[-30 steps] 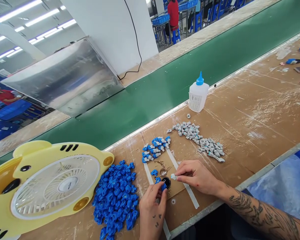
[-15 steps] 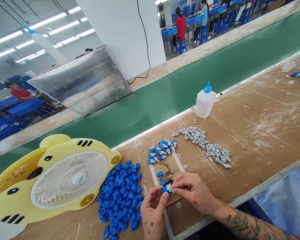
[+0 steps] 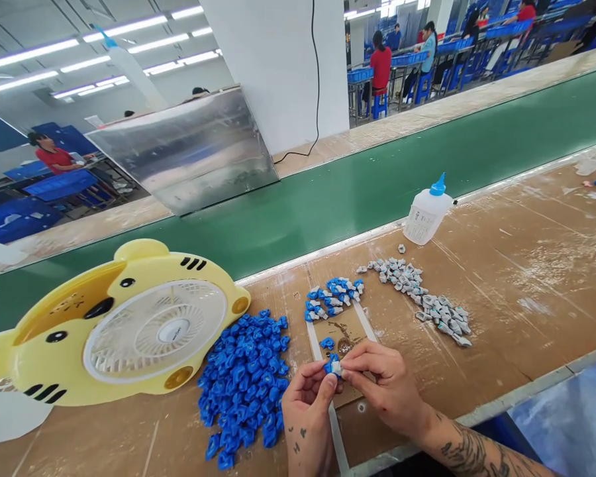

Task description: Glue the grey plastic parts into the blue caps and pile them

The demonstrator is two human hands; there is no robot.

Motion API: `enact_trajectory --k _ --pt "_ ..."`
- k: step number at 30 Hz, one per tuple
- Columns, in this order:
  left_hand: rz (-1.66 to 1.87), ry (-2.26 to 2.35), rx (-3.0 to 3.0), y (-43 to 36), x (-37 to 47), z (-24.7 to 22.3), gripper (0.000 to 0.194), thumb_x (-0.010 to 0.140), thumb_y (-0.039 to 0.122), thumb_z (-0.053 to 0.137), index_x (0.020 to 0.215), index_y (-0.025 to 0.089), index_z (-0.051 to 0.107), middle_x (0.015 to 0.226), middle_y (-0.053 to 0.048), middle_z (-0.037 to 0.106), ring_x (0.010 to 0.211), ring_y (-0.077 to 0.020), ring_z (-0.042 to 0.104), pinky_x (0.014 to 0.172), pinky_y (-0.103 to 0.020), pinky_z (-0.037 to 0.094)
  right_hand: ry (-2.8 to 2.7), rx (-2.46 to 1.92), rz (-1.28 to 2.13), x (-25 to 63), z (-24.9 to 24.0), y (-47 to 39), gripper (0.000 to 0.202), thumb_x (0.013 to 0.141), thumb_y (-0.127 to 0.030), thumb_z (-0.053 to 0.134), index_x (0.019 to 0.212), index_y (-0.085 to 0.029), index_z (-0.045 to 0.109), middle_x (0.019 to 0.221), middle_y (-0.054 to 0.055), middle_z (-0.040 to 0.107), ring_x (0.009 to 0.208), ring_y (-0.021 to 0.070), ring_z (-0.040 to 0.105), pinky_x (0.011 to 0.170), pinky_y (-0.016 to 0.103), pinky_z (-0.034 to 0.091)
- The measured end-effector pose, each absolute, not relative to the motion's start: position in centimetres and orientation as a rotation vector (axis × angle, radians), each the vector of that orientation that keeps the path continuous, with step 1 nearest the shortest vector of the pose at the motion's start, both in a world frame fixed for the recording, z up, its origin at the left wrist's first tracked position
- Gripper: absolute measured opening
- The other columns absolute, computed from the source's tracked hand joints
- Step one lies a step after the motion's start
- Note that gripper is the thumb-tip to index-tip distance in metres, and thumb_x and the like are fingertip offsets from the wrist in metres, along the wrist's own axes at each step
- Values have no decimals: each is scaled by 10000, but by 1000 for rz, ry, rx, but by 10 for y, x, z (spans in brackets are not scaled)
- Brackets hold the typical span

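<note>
My left hand [image 3: 308, 414] pinches a small blue plastic piece [image 3: 328, 366] between thumb and fingers. Against it, my right hand [image 3: 390, 384] grips a small grey piece [image 3: 337, 369], and the two parts touch; how deeply they fit is hidden by my fingertips. Just beyond my fingers, a single blue piece [image 3: 326, 343] lies on a taped cardboard patch [image 3: 345, 324]. Behind that sits a cluster of joined blue-and-grey pieces [image 3: 334, 296]. A large heap of blue pieces [image 3: 248, 377] spreads left of my hands, and loose grey pieces [image 3: 422, 291] trail off to the right.
A yellow animal-faced fan [image 3: 129, 324] lies at the left. The white bottle with a blue nozzle [image 3: 426, 215] stands beside the green conveyor belt [image 3: 347, 205] along the table's back. A metal sheet [image 3: 193, 152] leans beyond the belt. Several people sit at far benches.
The camera view has shifted, so the scene sits a little further right. Both hands keep their pinch on the blue and grey pieces, which have turned slightly.
</note>
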State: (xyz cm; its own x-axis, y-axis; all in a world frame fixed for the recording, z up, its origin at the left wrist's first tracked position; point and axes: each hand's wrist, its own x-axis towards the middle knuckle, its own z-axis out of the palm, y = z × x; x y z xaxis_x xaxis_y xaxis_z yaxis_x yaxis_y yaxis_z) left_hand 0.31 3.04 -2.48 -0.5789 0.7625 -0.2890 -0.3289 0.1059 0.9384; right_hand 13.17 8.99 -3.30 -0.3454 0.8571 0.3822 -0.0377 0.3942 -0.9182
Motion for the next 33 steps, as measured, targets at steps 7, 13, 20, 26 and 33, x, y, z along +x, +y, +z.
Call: enact_trajectory --k 7,13,20,26,33 --pt "1569 1556 603 30 -6 -11 350 550 452 895 721 175 765 622 -59 756 540 -198 703 546 -295 606 -1746 -699 1206 128 -25 93 149 910 -278 684 864 -226 816 808 60 760 713 163 711 659 241 581" --pt "1406 1682 1031 41 -34 -19 403 698 397 766 1048 197 769 977 -110 819 861 -286 781 737 -375 645 -1882 -843 1182 135 -20 129 175 902 -319 677 861 -216 812 821 48 786 746 170 726 691 244 569" --pt "316 2315 2076 89 -90 -3 336 858 53 495 1051 173 742 1138 -160 752 1091 -317 676 974 -458 504 -1951 -1200 778 142 -23 211 209 924 -278 603 887 -191 789 869 72 791 798 218 722 772 318 541" --pt "80 2319 2112 107 -94 -2 333 795 -66 480 775 192 691 892 -104 724 940 -267 694 908 -369 478 -2114 -1217 637 123 -33 214 136 913 -210 647 867 -193 774 906 77 781 883 222 702 820 312 511" --pt "179 2330 2099 106 -98 -9 283 879 51 466 805 211 688 954 -89 689 857 -246 710 772 -328 526 -2327 -1232 533 147 -17 239 180 947 -184 604 914 -176 780 921 87 755 922 216 680 856 317 496"
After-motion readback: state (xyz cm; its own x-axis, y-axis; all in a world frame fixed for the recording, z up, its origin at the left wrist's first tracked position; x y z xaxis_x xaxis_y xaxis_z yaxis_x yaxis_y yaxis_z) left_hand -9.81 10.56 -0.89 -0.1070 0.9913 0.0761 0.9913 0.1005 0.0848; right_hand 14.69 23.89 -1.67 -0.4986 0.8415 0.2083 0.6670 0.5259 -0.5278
